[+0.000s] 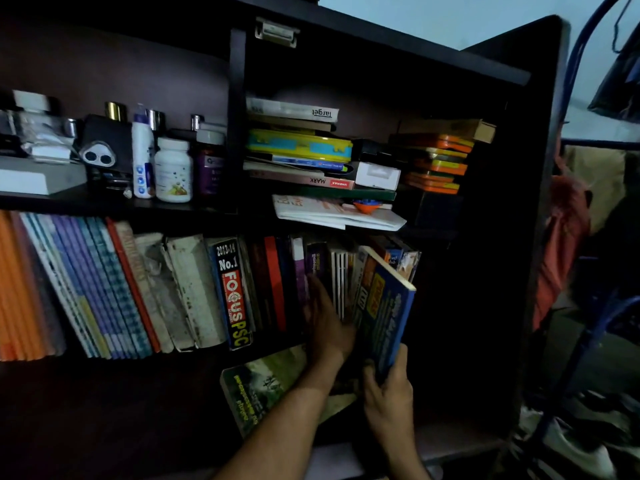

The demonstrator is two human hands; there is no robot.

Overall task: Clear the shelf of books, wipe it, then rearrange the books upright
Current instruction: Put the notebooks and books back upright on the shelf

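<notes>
A row of upright books (194,289) fills the middle shelf (114,368) of a dark cabinet, most leaning left. My left hand (325,320) lies flat with fingers spread against the spines near the row's right end. My right hand (388,386) grips the lower corner of a blue and yellow book (384,306), tilted at the right end of the row. A green book (263,386) lies flat on the shelf below my left forearm.
The upper shelf holds bottles and jars (173,168) on the left, and flat stacks of books (301,150) and orange cases (436,164) on the right. The cabinet's side wall (540,168) stands on the right. A blue metal frame (588,323) stands beyond it.
</notes>
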